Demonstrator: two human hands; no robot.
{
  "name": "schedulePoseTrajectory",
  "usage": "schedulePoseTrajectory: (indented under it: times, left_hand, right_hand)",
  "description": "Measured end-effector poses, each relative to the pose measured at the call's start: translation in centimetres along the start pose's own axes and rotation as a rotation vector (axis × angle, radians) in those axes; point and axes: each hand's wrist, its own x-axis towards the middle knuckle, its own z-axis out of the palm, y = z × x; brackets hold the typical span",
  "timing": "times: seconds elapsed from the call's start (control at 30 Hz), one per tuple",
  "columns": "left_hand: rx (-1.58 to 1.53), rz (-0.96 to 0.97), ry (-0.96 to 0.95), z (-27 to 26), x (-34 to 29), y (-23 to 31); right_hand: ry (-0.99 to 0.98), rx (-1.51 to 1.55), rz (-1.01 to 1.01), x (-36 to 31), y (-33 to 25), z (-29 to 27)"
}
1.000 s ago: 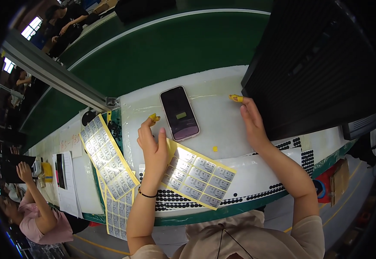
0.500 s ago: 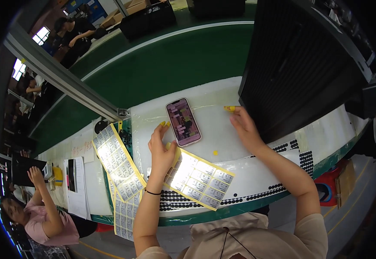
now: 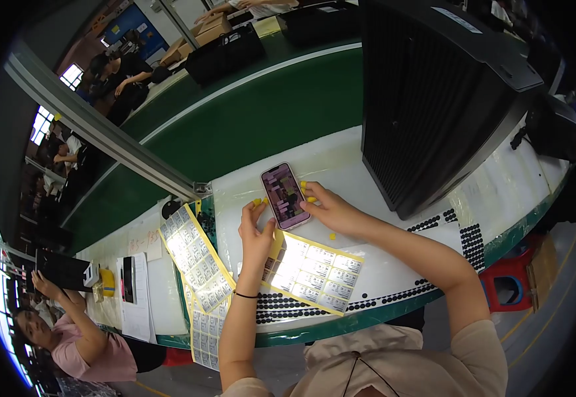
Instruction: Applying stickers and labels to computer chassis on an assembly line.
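Observation:
A smartphone (image 3: 282,197) with a lit pinkish screen lies face up on the white-covered bench. My left hand (image 3: 256,239) is by its left edge, fingers bent and thumb apart, with nothing in it. From the other side, my right hand (image 3: 335,213) reaches the phone's right edge; its thumb tip is at the screen's border and its fingers are apart. Yellow covers sit on several fingertips of both hands. Below the phone is a yellow-edged sheet of silvery labels (image 3: 314,272), partly under my left hand. More label sheets (image 3: 197,258) overlap to its left.
A tall black ribbed case (image 3: 433,112) stands at the right. Rows of black round pads (image 3: 294,306) line the near edge, and a yellow scrap (image 3: 332,236) lies near my right hand. Beyond runs a green conveyor belt (image 3: 288,112). A co-worker in pink (image 3: 96,354) sits at left.
My right hand has moved left, from beside the black case to the phone's right edge. My left hand stays by the phone. The whole view has shifted slightly.

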Motion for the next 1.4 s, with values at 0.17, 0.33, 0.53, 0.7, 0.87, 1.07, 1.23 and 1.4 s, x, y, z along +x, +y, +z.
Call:
schedulePoseTrajectory:
  times: [0.17,0.33,0.53,0.7,0.87,1.07,1.23,1.4]
  left_hand:
    - [-0.121,-0.017,-0.014,0.4,0.1,0.0]
    - [-0.182,-0.026,-0.009,0.2,0.2,-0.3]
    - [-0.211,-0.064,-0.039,0.2,0.1,-0.3]
    - [-0.081,0.017,-0.039,0.4,-0.1,-0.9]
    - [-0.205,0.018,0.01,0.1,0.0,0.8]
    - [0.032,0.322,0.117,-0.5,2.4,8.7]
    - [-0.294,0.289,-0.083,4.6,5.0,13.6]
    - [-0.315,0.205,-0.578,12.5,4.3,16.7]
  right_hand:
    - [0.018,0.006,0.028,-0.1,-0.4,-0.2]
    - [0.04,0.031,0.024,0.2,0.3,-0.3]
    - [0.017,0.043,0.029,0.0,0.2,-0.4]
    - [0.059,0.067,-0.017,0.0,1.1,-0.3]
    - [0.108,-0.031,-0.068,-0.9,0.6,-0.4]
    - [0.318,-0.559,-0.825,-8.5,-4.2,-4.1]
    - [1.268,-0.825,-1.32,-12.3,-8.6,-10.6]
    - [1.215,-0.187,-0.712,-13.4,-15.6,-15.7]
